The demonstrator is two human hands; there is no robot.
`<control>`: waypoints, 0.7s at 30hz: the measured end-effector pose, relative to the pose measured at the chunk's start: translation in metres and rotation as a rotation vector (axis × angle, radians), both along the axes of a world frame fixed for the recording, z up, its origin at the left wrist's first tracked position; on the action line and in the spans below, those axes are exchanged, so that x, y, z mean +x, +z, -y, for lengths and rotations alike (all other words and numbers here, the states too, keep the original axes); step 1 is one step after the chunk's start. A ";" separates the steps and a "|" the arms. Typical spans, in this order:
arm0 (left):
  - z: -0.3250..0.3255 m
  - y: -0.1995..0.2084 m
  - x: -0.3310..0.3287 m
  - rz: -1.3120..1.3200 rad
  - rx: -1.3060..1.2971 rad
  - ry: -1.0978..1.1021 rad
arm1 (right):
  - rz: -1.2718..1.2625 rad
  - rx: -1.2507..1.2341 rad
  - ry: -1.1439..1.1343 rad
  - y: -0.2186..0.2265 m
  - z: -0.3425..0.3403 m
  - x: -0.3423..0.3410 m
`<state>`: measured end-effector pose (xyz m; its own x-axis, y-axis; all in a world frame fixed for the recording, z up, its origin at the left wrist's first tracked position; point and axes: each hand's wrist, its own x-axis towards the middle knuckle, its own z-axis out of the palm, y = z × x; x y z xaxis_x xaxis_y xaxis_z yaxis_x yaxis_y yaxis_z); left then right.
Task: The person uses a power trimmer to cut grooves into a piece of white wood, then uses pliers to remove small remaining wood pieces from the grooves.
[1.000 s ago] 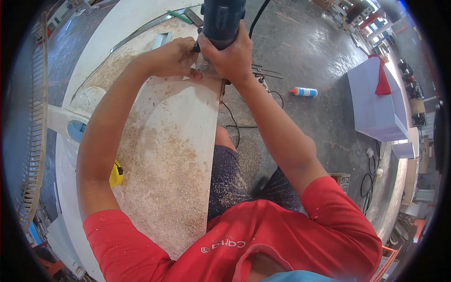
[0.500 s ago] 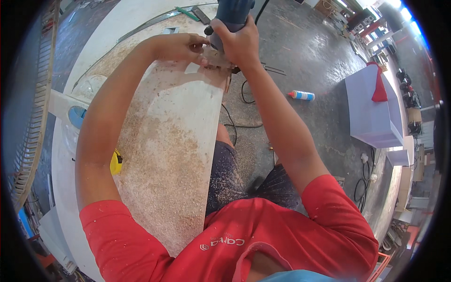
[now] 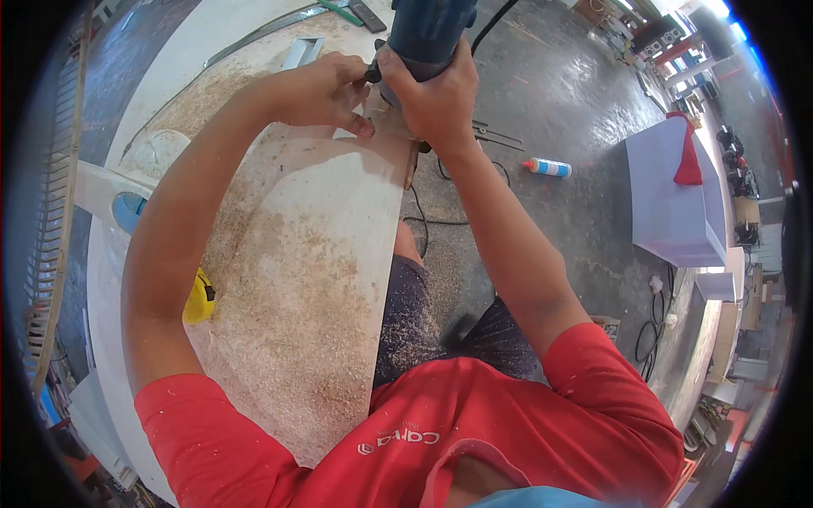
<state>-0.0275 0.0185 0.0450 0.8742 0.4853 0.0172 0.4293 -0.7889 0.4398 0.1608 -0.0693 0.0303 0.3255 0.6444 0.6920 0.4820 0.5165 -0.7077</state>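
My right hand (image 3: 436, 97) is wrapped round the dark blue body of a trim router (image 3: 429, 38), which stands upright at the board's far right edge. At the router's left side, the curled fingers of my left hand (image 3: 326, 93) touch its black knob (image 3: 373, 71). The thumb of that hand hangs lower, beside the clear base. Beneath both hands lies a pale board (image 3: 339, 195), strewn with sawdust. The router's bit is hidden from view.
A yellow tape measure (image 3: 200, 298) lies by my left forearm. Beyond the board's far side are a green-handled tool (image 3: 340, 12) and a metal piece (image 3: 302, 52). On the floor to the right are a glue bottle (image 3: 549, 168), black cables (image 3: 423, 224) and a white box (image 3: 673, 195).
The router and both hands have shifted slightly nearer and to the right. My left thumb has dropped away from the router's base, while the fingers remain at the knob.
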 end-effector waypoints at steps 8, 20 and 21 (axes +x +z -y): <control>0.004 -0.011 -0.004 0.135 0.114 -0.042 | 0.061 0.055 -0.041 -0.003 0.002 -0.001; 0.013 0.003 -0.001 0.062 0.040 0.007 | 0.057 0.076 -0.031 -0.008 0.001 0.000; 0.012 0.001 -0.002 0.063 0.039 0.008 | 0.055 0.083 -0.029 -0.007 0.001 -0.001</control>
